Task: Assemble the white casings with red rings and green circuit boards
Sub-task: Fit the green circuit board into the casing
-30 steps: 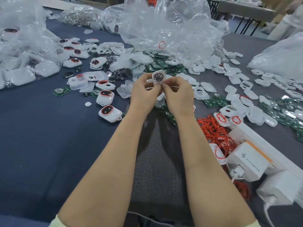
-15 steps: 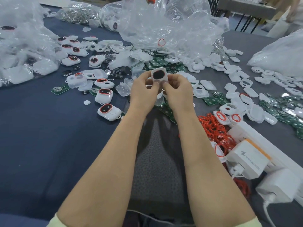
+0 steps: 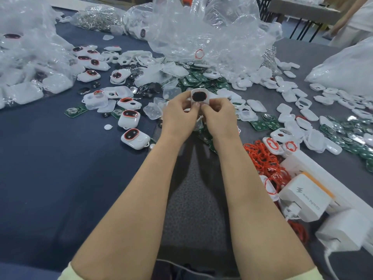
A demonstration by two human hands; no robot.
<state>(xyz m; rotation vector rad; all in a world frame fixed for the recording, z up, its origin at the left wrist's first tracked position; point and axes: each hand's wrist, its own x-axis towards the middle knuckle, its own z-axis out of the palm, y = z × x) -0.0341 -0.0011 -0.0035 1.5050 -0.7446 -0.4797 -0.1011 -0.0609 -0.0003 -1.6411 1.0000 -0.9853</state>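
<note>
My left hand (image 3: pixel 179 116) and my right hand (image 3: pixel 219 116) together pinch one white casing (image 3: pixel 199 96) with a red ring around its dark window, held upright above the table's middle. Both thumbs meet at its lower edge. A heap of loose red rings (image 3: pixel 264 158) lies to the right of my right forearm. Green circuit boards (image 3: pixel 201 79) are piled just beyond the hands, with more (image 3: pixel 351 134) at the far right. Finished casings with red rings (image 3: pixel 135 137) lie to the left. Empty white casing halves (image 3: pixel 290 93) are scattered on the right.
Crumpled clear plastic bags (image 3: pixel 201 29) fill the back and the left (image 3: pixel 26 57). A white power strip with chargers (image 3: pixel 308 197) sits at the lower right. Another white bag (image 3: pixel 347 71) stands at the far right. A person stands at the top right corner.
The casing has turned in my fingers: its window showed lighter parts inside, now it looks dark. Both hands stay together in the same place.
</note>
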